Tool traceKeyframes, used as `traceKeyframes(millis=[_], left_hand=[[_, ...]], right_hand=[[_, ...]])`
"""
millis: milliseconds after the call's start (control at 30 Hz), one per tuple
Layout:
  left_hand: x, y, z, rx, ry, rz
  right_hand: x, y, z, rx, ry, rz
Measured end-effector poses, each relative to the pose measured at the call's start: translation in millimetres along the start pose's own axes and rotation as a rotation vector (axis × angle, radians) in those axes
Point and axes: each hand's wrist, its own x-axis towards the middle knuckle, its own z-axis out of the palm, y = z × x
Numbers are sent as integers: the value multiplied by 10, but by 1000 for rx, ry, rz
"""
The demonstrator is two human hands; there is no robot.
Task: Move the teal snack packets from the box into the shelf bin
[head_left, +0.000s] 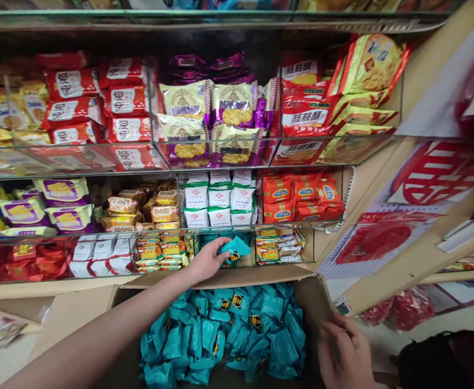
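My left hand (207, 261) reaches over the box to the lower shelf and pinches a teal snack packet (237, 248) with a dark and yellow print. It holds the packet at the front of a shelf compartment where more teal wrapping shows behind. Below stands an open cardboard box (310, 302), with many similar teal packets (216, 332) lying loose inside. My right hand (345, 354), slightly blurred, is curled at the box's right side wall and grips its edge; some fingertips are hidden.
Green-and-white packets (219, 199) sit just above the teal compartment. Small yellow packets (161, 249) lie to its left, mixed small packets (279, 246) to its right. Glass fronts and dividers edge the shelves. Red decorations (382, 243) hang at right; a dark shape (443, 359) is lower right.
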Motion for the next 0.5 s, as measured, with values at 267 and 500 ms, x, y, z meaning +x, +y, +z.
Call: traceKeyframes(millis=[267, 500], left_hand=[[640, -486, 232, 275, -35, -120], [958, -488, 284, 601, -50, -117]], right_hand=[[-246, 31, 156, -93, -45, 21], [-190, 0, 147, -125, -81, 15]])
